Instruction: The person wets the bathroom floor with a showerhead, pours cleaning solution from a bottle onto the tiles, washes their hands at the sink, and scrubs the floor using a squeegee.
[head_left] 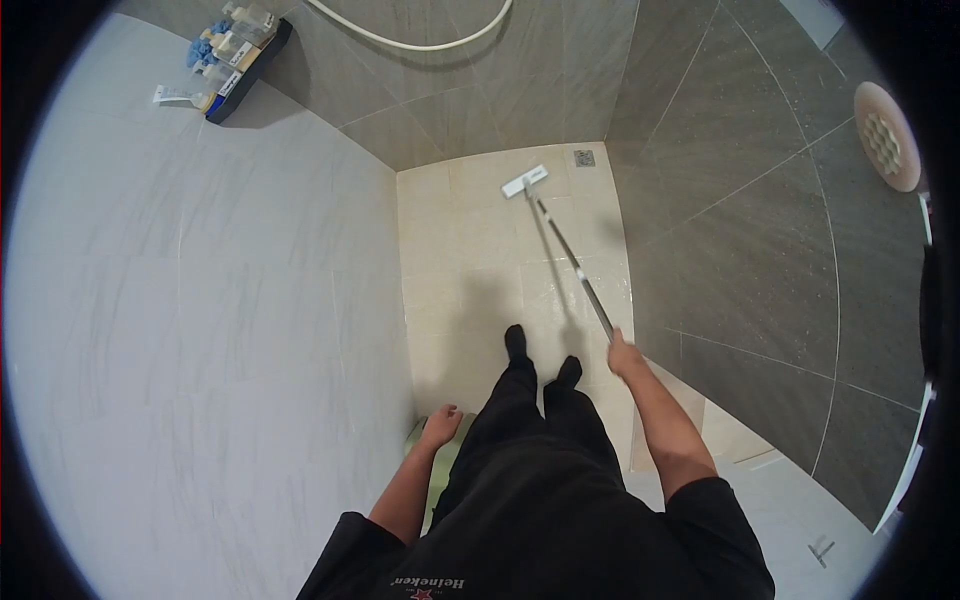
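My right hand [624,356] is wrapped round the upper part of a long-handled floor brush [585,285]. Its metal pole slants forward and left to a flat white head [526,181], which rests on the beige tiles near the far wall. The underside of the head is hidden, so bristles cannot be seen. By my left hip hangs my left hand [441,427], its fingers curled in with nothing visible in them. A light green object [440,475] shows partly below that hand.
Beige floor tiles [450,230] run between the walls. A square drain [584,158] lies in the far right corner. At upper left a dark shelf [250,75] carries several bottles. A white hose [420,46] hangs ahead; a pinkish oval item [886,137] is on the right wall.
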